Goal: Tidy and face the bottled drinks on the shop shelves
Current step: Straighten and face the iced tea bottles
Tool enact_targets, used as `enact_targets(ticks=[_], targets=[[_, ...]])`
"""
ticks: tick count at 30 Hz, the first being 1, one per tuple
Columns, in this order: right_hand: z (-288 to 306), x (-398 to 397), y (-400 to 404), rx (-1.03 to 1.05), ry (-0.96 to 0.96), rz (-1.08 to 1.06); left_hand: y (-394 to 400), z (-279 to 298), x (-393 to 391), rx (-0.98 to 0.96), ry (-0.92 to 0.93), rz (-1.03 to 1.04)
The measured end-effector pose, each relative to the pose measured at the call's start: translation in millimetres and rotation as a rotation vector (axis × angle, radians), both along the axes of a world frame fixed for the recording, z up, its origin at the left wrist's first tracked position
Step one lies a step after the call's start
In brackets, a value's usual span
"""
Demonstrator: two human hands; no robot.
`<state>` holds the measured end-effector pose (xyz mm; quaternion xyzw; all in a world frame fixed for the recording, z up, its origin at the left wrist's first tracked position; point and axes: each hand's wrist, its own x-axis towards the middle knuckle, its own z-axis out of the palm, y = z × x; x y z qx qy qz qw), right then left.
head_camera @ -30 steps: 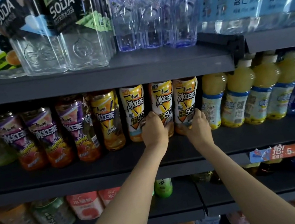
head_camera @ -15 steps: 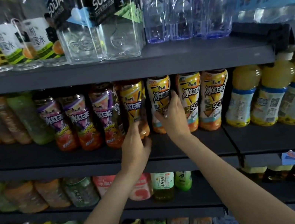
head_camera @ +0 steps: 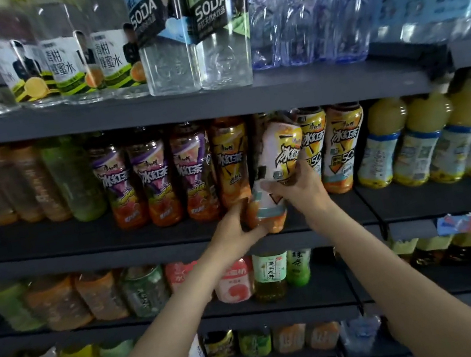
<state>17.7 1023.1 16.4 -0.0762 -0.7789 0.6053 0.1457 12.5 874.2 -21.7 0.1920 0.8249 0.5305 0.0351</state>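
Note:
A yellow-labelled iced tea bottle is tilted, its base pulled toward the front edge of the middle shelf. My right hand grips its lower body from the right. My left hand holds its base from the left and below. Two matching yellow iced tea bottles stand upright just right of it. Another yellow one stands just left, beside three purple-labelled iced tea bottles.
Yellow juice bottles fill the shelf's right end, orange and green drinks the left. Soda bottles and water bottles stand on the shelf above. Green tea bottles and more drinks sit on the lower shelves.
My view has shifted left. Both hands left the bottles further right and took hold of one yellow iced tea bottle, which now leans with its base drawn forward.

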Motion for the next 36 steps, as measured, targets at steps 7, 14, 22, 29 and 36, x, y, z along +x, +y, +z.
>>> enact_targets(ticks=[7,14,22,29,36], targets=[[22.0,55.7,-25.1,-0.431,-0.088,0.067,-37.1,18.8,35.4,0.169,0.023,0.048],[11.1,79.2,-69.6,-0.967,-0.22,0.017,-89.0,55.9,65.9,-0.204,0.633,-0.058],[26.7,107.1,-83.4,-0.769,0.001,0.107,-114.7,55.3,71.8,0.09,-0.172,-0.24],[38.7,103.9,-102.5,-0.413,0.004,0.029,-107.2,43.7,72.4,-0.125,0.378,0.055],[36.9,100.9,-93.9,-0.653,0.05,-0.048,-102.3,54.1,66.0,-0.231,0.603,0.004]])
